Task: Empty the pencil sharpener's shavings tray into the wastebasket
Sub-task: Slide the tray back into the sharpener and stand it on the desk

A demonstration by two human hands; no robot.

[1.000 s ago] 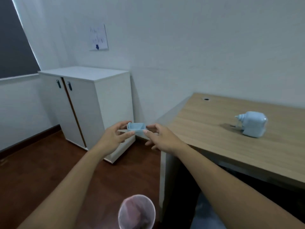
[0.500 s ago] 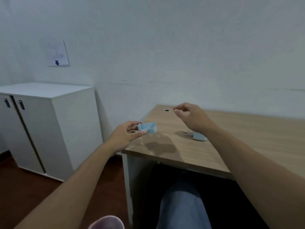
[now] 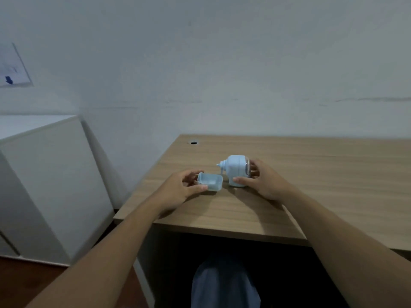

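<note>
Pinched between thumb and fingers, the shavings tray (image 3: 210, 181) sat in the left hand (image 3: 178, 192), its open side up and its near end facing the sharpener (image 3: 235, 170). That grip was narrow, closed on the tray's left end. Whether the tray rested on the surface (image 3: 322, 174) or hung just above it could not be told. No shavings showed inside it, so the emptying was probably done; the wastebasket was out of view. What seemed left was to slide the tray into the sharpener's base.

Just right of the tray stood the sharpener, upright on the surface, with a small gap between the two. The right hand (image 3: 264, 181) cupped the sharpener's right side, thumb against its lower front and fingers curled round the clear rear part, a steadying hold. Both forearms reached forward over the surface's near edge, wrists low, hands converging on the sharpener.
</note>
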